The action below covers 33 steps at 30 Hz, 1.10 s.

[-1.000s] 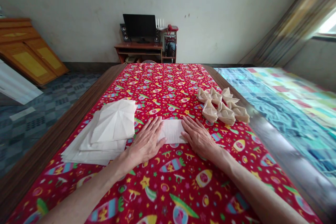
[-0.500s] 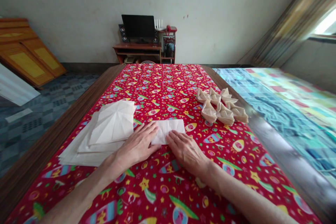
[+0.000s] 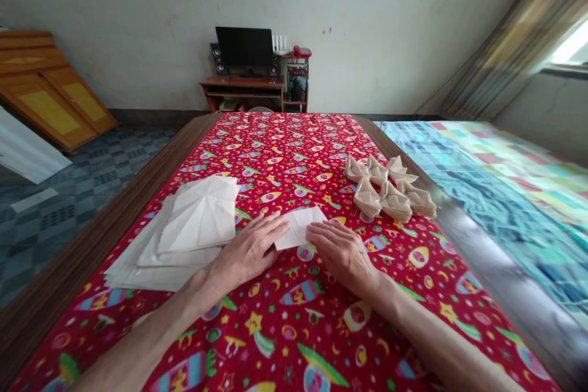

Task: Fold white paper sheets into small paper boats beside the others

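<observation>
A small folded sheet of white paper [image 3: 297, 228] lies at a slant on the red cloth between my two hands. My left hand [image 3: 250, 250] is at its left end, fingers over the top and thumb close to the near edge. Over the right end, the fingers of my right hand [image 3: 342, 251] are held together and bent, the thumb hidden beneath. A stack of creased white paper sheets [image 3: 197, 214] is just left of my left hand. To the right stand several folded paper pieces with pointed tips [image 3: 394, 201], grouped in two rows.
The table wears a red patterned cloth [image 3: 285, 331], with a dark wooden edge [image 3: 151, 174] along its left. A bed with a blue and checked cover [image 3: 482, 196] adjoins on the right. Beyond the far end is a desk with a monitor [image 3: 245, 47]; a wooden cabinet [image 3: 55, 92] stands left.
The folded paper has turned, its right end now angled farther away. My right hand has shifted right and my left hand slightly right, both staying at the paper.
</observation>
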Tool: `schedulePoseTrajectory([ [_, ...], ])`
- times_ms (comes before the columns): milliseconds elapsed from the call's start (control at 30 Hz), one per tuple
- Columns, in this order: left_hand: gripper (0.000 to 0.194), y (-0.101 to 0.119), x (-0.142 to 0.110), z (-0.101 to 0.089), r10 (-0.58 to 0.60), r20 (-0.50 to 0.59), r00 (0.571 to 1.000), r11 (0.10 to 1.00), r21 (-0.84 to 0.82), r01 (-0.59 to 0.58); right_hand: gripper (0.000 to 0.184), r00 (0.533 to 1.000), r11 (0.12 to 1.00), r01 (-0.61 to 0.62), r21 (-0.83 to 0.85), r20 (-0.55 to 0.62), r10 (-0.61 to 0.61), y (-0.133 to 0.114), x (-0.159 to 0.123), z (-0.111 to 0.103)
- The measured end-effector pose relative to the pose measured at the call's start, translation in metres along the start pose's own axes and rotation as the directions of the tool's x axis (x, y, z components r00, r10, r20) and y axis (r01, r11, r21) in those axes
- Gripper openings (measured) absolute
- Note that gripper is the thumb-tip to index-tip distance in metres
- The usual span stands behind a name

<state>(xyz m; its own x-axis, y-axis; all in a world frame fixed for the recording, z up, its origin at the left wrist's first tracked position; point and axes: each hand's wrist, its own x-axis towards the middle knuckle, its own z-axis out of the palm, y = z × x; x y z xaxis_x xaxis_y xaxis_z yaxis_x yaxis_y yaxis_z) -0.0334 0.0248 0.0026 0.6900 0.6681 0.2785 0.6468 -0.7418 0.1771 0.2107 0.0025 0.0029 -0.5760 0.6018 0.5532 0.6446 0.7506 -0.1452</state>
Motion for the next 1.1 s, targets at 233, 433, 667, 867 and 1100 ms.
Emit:
schedulePoseTrajectory([
  [233, 0.036, 0.003, 0.007, -0.009, 0.150, -0.132, 0.980, 0.989, 0.022, -0.148, 0.020, 0.997, 0.994, -0.049, 0.099, -0.057, 0.055, 0.016, -0.001, -0.007],
  [433, 0.029, 0.043, 0.004, -0.023, 0.239, -0.162, 0.957, 0.945, 0.267, -0.191, 0.022, 0.997, 0.984, -0.051, -0.172, 0.040, 0.059, 0.005, -0.010, -0.018],
  [667, 0.019, 0.056, 0.002, -0.007, 0.131, -0.069, 0.989, 0.990, 0.058, -0.128, 0.021, 0.979, 0.992, -0.092, -0.082, 0.174, 0.106, -0.020, -0.024, -0.025],
  [867, 0.026, 0.040, -0.002, 0.005, 0.057, -0.092, 0.994, 0.979, -0.188, -0.074, 0.026, 0.983, 0.984, -0.150, 0.094, 0.118, 0.139, -0.008, -0.032, -0.020],
  [1100, 0.017, 0.026, 0.003, 0.015, -0.113, -0.182, 0.977, 0.906, -0.423, 0.026, 0.019, 0.914, 0.866, -0.405, 0.293, 0.106, 0.392, -0.003, -0.027, -0.016],
])
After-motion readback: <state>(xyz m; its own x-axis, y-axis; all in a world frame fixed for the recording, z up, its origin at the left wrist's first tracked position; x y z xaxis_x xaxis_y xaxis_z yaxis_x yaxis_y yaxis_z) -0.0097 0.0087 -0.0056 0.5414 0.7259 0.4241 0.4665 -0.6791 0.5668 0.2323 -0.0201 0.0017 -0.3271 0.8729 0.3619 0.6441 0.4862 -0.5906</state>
